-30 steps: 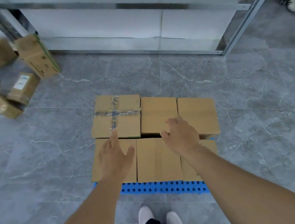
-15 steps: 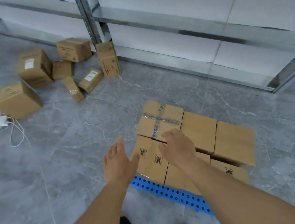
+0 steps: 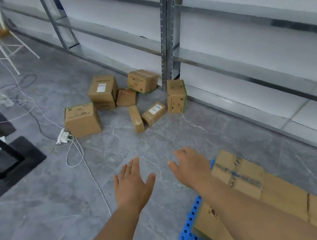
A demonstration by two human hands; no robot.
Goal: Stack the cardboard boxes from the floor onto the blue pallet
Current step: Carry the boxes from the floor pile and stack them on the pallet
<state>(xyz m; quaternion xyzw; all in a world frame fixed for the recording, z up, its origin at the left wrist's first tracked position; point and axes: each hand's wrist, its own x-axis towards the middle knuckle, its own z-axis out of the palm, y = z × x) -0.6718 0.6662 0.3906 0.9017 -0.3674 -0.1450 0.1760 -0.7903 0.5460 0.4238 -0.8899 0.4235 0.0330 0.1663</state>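
Cardboard boxes [image 3: 128, 99] lie well beyond both hands' outstretched, empty fingers [image 3: 133, 164].

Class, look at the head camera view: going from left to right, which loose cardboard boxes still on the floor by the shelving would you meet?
Large box by the power strip → tall labelled box → narrow box lying on the floor → small labelled box → upright box against the shelf post.

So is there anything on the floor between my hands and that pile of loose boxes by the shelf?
Nothing solid. Bare grey floor lies between the left hand, the right hand and the loose boxes. A white cable trails off to the left, from the power strip beside the nearest big box.
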